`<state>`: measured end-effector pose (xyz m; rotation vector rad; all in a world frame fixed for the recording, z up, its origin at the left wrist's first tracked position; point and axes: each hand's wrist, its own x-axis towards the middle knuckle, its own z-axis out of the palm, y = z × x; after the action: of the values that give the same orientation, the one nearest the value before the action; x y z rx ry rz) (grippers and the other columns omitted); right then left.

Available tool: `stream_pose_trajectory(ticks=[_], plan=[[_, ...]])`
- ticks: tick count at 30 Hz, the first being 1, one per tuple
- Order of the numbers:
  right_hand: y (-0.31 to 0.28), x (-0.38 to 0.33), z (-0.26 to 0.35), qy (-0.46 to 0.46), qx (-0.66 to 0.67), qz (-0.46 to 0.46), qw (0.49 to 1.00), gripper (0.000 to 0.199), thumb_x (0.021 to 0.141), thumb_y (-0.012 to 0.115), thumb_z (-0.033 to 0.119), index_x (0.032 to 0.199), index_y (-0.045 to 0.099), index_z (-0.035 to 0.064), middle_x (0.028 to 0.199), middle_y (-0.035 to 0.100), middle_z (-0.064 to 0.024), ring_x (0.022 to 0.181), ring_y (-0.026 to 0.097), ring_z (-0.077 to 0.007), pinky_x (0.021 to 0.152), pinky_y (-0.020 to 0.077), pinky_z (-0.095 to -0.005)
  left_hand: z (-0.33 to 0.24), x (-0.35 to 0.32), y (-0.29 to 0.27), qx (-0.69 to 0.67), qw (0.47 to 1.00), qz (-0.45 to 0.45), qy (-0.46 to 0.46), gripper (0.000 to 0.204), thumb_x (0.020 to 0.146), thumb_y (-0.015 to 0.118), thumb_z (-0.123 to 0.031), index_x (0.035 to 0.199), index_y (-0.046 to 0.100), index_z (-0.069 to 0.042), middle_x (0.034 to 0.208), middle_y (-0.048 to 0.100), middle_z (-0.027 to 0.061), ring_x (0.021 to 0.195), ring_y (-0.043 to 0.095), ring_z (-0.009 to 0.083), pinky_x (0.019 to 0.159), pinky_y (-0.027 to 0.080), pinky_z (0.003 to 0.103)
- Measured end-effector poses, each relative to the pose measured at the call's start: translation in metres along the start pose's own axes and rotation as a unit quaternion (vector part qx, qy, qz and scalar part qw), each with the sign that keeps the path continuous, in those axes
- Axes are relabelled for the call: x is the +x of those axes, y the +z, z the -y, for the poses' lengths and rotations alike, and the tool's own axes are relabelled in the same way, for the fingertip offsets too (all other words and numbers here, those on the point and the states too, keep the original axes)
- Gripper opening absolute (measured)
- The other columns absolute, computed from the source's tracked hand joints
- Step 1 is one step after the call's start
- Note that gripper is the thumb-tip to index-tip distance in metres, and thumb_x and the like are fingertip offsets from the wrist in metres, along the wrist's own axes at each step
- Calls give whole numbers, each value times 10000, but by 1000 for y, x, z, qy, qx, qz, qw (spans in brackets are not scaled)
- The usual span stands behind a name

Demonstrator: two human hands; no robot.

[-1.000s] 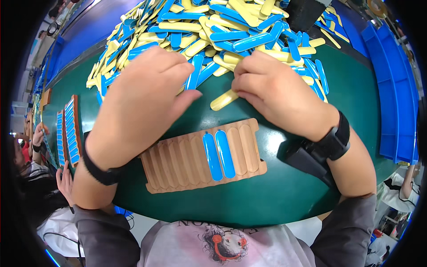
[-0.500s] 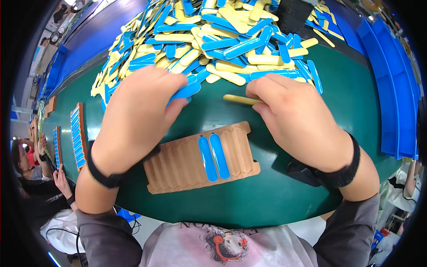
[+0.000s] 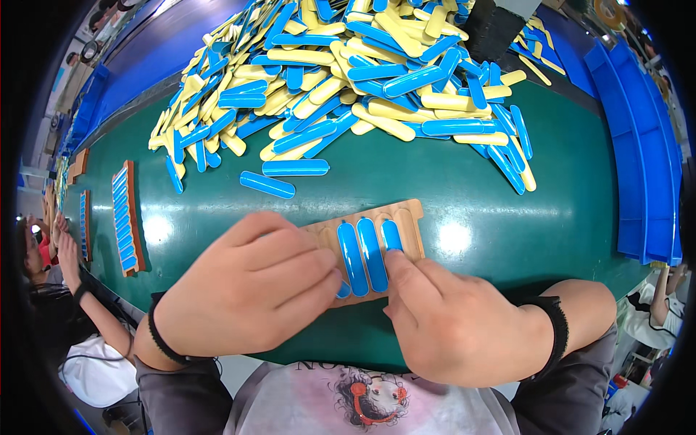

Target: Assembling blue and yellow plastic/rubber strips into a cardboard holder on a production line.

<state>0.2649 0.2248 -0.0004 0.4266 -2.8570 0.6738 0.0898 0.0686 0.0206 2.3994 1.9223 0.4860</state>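
Observation:
A wooden tray with parallel round-ended grooves lies tilted slightly on the green table. Two glossy blue strips with rounded ends, a left one and a right one, lie side by side in its grooves. My left hand covers the tray's left part, fingers closed on another blue strip; only its lower end shows. At the right, my right hand has its fingertips on a further blue strip in a groove, its lower part hidden by the fingers.
A large heap of blue and yellow strips covers the far table. Two loose blue strips lie before it. Filled trays stand at the left, near another person's arm. Blue bins line the right edge.
Both hands have come down from near the heap to the tray, bringing strips to grooves either side of the seated pair. Two loose strips now show in front of the heap.

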Motion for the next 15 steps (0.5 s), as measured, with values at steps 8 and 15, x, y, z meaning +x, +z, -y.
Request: stream_pose_trajectory(ticks=[8, 15], plan=[[-25, 1, -7, 13, -36, 108, 993, 346, 682, 702, 72, 953, 625, -129, 1102, 595, -262, 671, 585, -198, 585, 523, -292, -3, -6, 1, 24, 999, 18, -14, 243, 668, 660, -83, 899, 673, -9, 988, 646, 88, 931, 646, 260, 789, 512, 376], [-39, 2, -6, -4, -25, 130, 991, 379, 681, 711, 72, 996, 624, -120, 1124, 603, -236, 632, 590, -184, 588, 520, -289, -19, -11, -4, 52, 996, 39, -58, 266, 710, 638, -86, 963, 687, -18, 1052, 653, 84, 1023, 633, 244, 826, 500, 380]])
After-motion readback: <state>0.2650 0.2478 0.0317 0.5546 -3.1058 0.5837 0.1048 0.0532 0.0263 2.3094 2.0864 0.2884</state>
